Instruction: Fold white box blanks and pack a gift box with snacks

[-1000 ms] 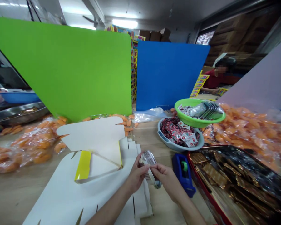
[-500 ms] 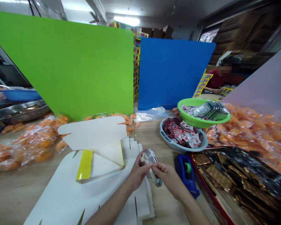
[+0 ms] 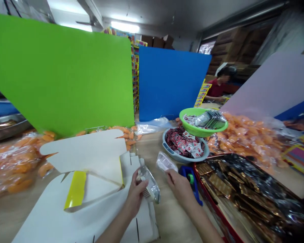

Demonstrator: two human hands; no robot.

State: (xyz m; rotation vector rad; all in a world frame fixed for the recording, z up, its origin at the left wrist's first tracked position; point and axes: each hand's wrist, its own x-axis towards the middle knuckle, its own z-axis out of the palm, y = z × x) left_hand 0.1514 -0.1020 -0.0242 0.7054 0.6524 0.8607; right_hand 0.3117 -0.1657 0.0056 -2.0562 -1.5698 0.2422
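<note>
1. Since half a second ago the hands have parted. Both were on one bundle of clear trays; the right hand has now drawn one tray off, up and to the right.
2. Right fingers pinch the single clear tray by its near edge, just left of the tape dispenser and above it.
3. The left hand is clenched around the remaining tray stack, tilted, further left of the tape dispenser, over the right edge of the white carton blank.
4. Single tray and stack are apart, not touching.
5. Just beyond the tape dispenser: grey basin of red sachets; behind it, green bowl with sachets and more clear trays.
6. Just right of the tape dispenser: red tray of gold and dark packets.
7. Far left of the tape dispenser: orange snack bags below the green board.
</note>
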